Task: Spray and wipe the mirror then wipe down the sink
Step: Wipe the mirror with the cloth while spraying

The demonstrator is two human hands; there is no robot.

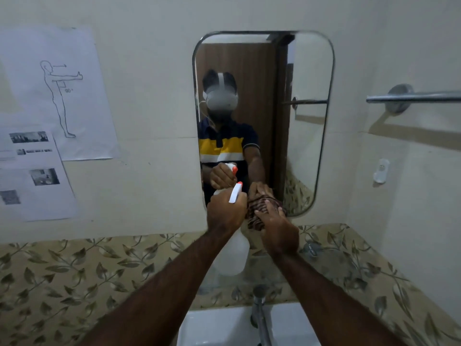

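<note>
A pale, matt-painted bathroom wall fills the view, with a band of beige tiles [74,265] printed with grey-green leaves running along its foot. On that wall hangs the mirror [309,126], an upright rectangle with rounded corners and a thin metal rim; its glass shows a brown wooden door and the person in a headset and a striped shirt.

At the mirror's lower edge the right hand [277,228] is clenched around a bunched, brown striped cloth [259,208], pressing it against the glass near the bottom rim. Just beside it, the left hand [224,213] grasps the neck of a spray bottle [234,255]. The bottle is translucent white plastic with a rounded body hanging below the fist; its white trigger head ends in an orange nozzle tip pointing at the glass. The two hands are close together, the cloth between them.

Below the forearms, the white sink [214,328] shows its smooth rim at the bottom edge, with a slim metal tap [260,313] rising from it.

Further out, a chrome towel rail [414,97] juts from the right wall, with a small white plastic hook [381,170] beneath it. On the left, printed paper sheets [62,96] are stuck to the wall, one with a line drawing of a standing figure.
</note>
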